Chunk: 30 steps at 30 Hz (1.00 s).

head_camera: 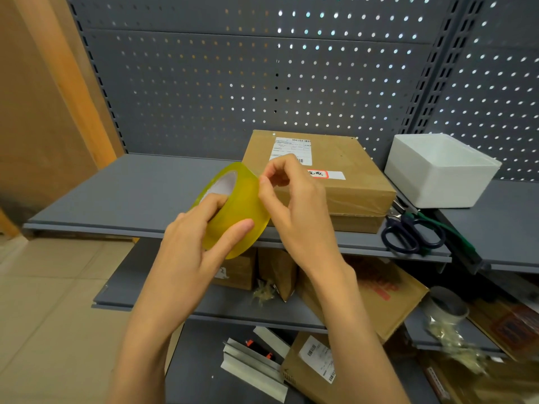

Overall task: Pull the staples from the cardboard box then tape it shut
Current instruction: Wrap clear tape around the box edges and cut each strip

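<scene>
A flat brown cardboard box (pixel 350 182) with a white shipping label lies on the grey shelf (pixel 131 196), its flaps closed. In front of it I hold a roll of yellowish clear tape (pixel 239 211) in the air. My left hand (pixel 201 243) grips the roll, fingers through its core and thumb on the outer face. My right hand (pixel 291 205) pinches at the tape's surface near the roll's upper right edge, finger and thumb tips together. No staples are visible on the box.
Dark-handled scissors (pixel 414 234) and green-handled pliers (pixel 449 231) lie right of the box. A white foam box (pixel 440 170) stands at the back right. Lower shelves hold cardboard boxes (pixel 376 293), crumpled tape and a tape core (pixel 446 307). A pegboard wall stands behind.
</scene>
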Motion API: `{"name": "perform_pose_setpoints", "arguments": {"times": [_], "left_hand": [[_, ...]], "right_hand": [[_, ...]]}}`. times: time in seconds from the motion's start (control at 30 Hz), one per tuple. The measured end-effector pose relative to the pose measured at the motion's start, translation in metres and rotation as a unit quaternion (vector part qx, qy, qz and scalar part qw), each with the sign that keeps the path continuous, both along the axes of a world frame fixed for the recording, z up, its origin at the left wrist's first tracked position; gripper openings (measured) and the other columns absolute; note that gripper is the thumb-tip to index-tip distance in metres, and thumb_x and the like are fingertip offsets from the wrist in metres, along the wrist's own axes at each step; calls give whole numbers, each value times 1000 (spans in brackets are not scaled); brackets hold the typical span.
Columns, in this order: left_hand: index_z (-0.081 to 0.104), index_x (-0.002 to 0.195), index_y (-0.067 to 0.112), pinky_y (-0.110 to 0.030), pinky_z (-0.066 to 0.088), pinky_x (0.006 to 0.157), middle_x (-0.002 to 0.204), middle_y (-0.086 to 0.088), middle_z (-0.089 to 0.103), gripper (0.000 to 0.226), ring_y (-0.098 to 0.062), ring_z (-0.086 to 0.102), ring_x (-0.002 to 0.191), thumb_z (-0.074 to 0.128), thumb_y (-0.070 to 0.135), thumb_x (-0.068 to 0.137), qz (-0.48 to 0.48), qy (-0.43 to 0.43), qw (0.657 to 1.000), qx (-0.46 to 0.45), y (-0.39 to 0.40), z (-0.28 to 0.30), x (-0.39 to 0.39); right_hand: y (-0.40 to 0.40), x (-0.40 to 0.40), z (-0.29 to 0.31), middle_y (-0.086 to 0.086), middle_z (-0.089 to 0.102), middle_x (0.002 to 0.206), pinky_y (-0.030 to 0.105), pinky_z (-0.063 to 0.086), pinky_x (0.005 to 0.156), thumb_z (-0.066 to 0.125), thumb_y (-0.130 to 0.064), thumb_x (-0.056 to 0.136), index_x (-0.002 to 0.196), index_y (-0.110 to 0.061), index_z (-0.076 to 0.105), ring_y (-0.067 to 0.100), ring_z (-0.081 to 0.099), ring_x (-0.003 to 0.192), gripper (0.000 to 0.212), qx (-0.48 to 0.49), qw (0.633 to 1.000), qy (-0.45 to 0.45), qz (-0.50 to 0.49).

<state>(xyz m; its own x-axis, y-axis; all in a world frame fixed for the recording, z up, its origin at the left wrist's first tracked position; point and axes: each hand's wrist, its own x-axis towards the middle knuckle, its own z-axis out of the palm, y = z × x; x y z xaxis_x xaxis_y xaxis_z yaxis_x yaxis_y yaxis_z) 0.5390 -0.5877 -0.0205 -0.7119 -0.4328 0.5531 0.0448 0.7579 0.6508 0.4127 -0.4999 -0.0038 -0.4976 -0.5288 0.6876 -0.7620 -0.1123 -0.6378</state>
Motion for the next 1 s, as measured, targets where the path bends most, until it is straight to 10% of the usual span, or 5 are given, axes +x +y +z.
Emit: {"name": "perform_pose_setpoints", "arguments": {"times": [0.2, 0.5, 0.77, 1.0], "left_hand": [[49, 89, 30, -22, 33, 57, 74, 12, 52, 27, -12, 49, 68, 47, 56, 84, 59, 6, 997, -39, 7, 4, -5], [52, 86, 28, -26, 39, 55, 72, 8, 56, 30, -12, 52, 64, 47, 57, 82, 70, 12, 997, -12, 4, 2, 1], [52, 94, 27, -19, 50, 55, 76, 9, 65, 36, -6, 62, 64, 55, 58, 75, -90, -33, 973, 210, 10, -3, 2], [48, 100, 30, -20, 48, 58, 84, 11, 65, 41, -7, 63, 74, 55, 61, 74, -59, -78, 985, 139, 6, -13, -1]], "right_hand": [[0, 7, 1, -2, 51, 80, 15, 38, 68, 50, -10, 89, 86, -17, 44, 12, 49, 76, 10, -36, 999, 14, 1], [1, -6, -8, -8, 62, 83, 25, 48, 86, 68, 3, 79, 98, -17, 50, 8, 60, 86, 33, -79, 956, -222, 176], [-3, -8, -11, -7, 59, 80, 14, 46, 75, 60, 10, 83, 83, -15, 57, 0, 57, 78, 26, -60, 961, -222, 154], [3, -17, -22, 2, 67, 99, 19, 53, 77, 67, -4, 84, 114, -13, 62, 3, 65, 76, 32, 32, 952, -291, 91]]}}
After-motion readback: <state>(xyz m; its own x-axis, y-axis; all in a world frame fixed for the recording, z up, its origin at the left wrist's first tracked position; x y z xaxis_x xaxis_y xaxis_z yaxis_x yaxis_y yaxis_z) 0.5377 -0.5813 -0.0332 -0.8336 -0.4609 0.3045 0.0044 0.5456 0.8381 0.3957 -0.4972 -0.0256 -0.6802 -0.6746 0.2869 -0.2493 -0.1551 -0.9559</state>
